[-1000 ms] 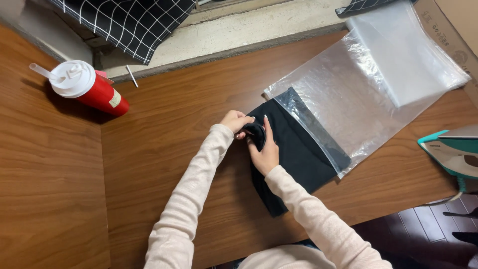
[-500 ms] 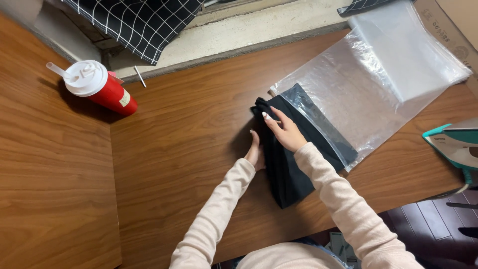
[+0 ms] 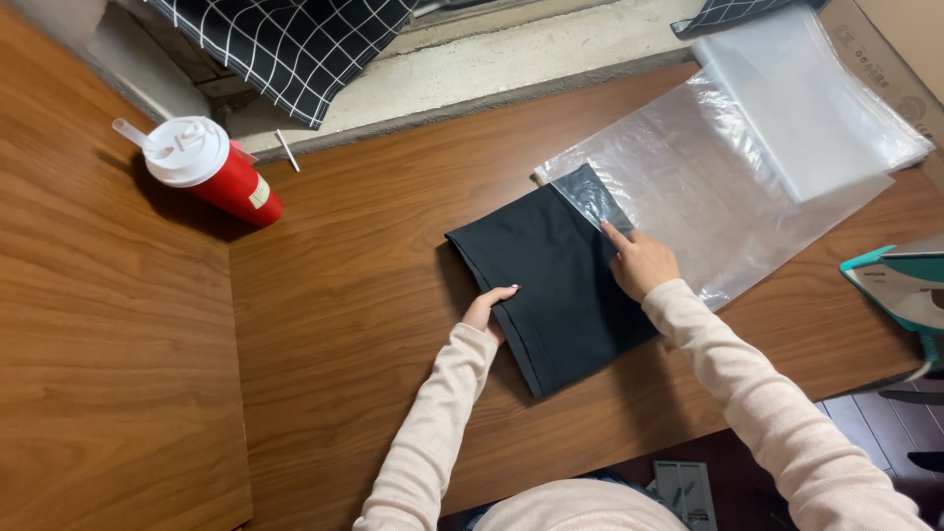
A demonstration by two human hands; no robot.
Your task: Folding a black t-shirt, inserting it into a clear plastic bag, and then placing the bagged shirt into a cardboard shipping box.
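A folded black garment lies flat on the wooden table, its far corner tucked into the mouth of a clear plastic bag. My left hand rests on the garment's left edge, fingers curled against the fold. My right hand presses on the garment's right edge, where the bag's opening overlaps it, with the index finger stretched out. Both sleeves are cream-coloured.
A red cup with a white lid and straw stands at the table's far left. More clear bags are stacked at the back right. A teal and white iron sits at the right edge. Black checked fabric hangs beyond the table.
My hands have drawn apart to the two sides of the garment, which now lies spread out wider and flatter than before. The view has shifted slightly.
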